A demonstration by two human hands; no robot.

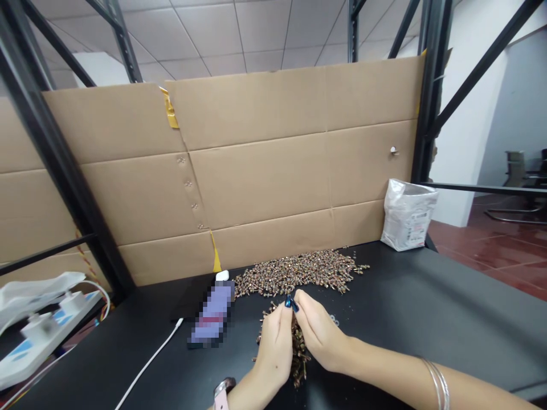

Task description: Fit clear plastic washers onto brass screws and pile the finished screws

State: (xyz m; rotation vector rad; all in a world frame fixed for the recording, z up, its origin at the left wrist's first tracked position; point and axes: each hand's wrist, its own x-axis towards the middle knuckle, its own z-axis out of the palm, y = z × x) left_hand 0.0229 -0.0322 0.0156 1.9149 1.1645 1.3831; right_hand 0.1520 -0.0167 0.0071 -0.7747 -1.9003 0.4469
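Observation:
My left hand [274, 341] and my right hand [319, 335] meet at the fingertips, right above a small heap of brassy screws [299, 354]. Each hand is closed, thumb pressed to the curled fingers; dark blue nails show where they meet. Whatever lies between the fingers is too small or hidden to make out. The small heap shows between my wrists and to the left of my left hand, partly covered by both hands. Beyond the fingertips spreads a larger pile of the same screws [299, 271]. A few pale rings, perhaps washers [334, 320], lie just past my right hand.
A phone with a blurred screen [213, 313] lies left of my hands, near a white cable [149, 360]. A power strip [47, 336] with plugs is at far left. A white bag [408, 219] stands at the back right, before a cardboard wall [265, 171] and black rack posts [425, 114].

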